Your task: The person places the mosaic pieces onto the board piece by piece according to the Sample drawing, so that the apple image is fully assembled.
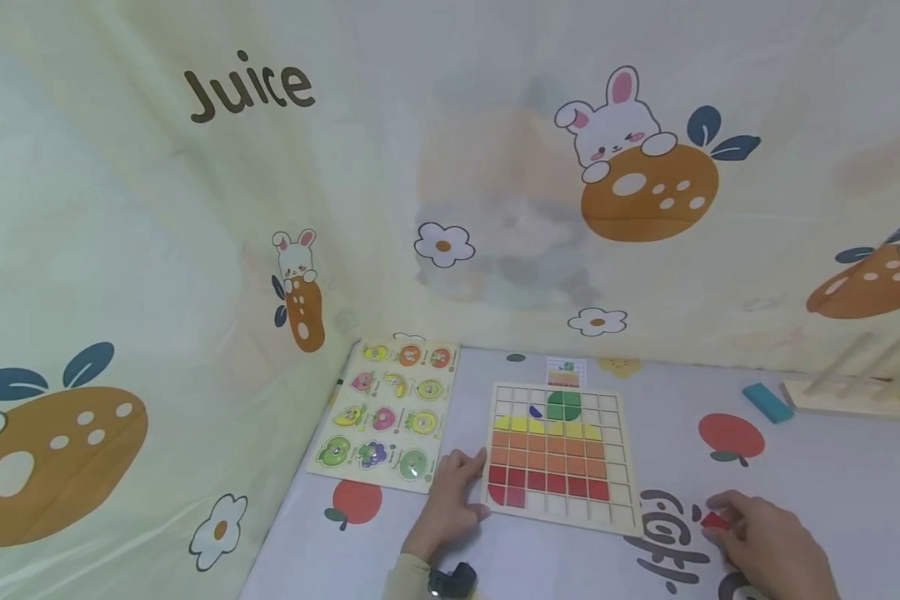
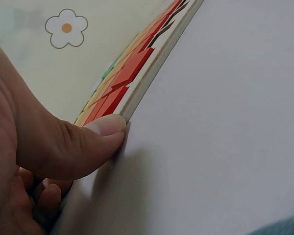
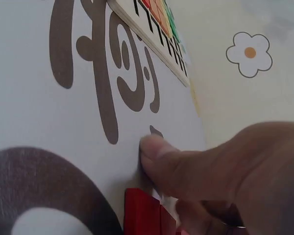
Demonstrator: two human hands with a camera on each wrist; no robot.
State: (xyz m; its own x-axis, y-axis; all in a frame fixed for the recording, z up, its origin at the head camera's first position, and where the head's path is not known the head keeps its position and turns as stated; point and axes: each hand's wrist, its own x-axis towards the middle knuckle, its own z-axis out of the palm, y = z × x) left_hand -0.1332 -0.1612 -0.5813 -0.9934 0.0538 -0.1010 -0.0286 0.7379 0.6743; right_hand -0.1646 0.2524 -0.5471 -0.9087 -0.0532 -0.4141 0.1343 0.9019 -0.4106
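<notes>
A square wooden grid board (image 1: 624, 467) lies on the table, filled with rows of yellow, orange and red tiles, a green round shape and a small blue piece. At its left edge and lower left corner is my left hand (image 1: 450, 492). Seen from the left wrist, the thumb (image 2: 100, 134) presses the board's corner, other fingers partly hidden behind it. To the right of the board, my right hand (image 1: 772, 533) has a red piece (image 1: 715, 521) at its thumb and fingertips. In the right wrist view, red pieces (image 3: 139, 213) show close beside the fingers, partly cut off.
A fruit picture board (image 1: 375, 417) lies at the left. Behind the grid board is a small picture card (image 1: 566, 372). At the right are a teal block (image 1: 767, 403) and a wooden peg rack (image 1: 840, 396) with a yellow piece. A printed cloth wall rises behind the table.
</notes>
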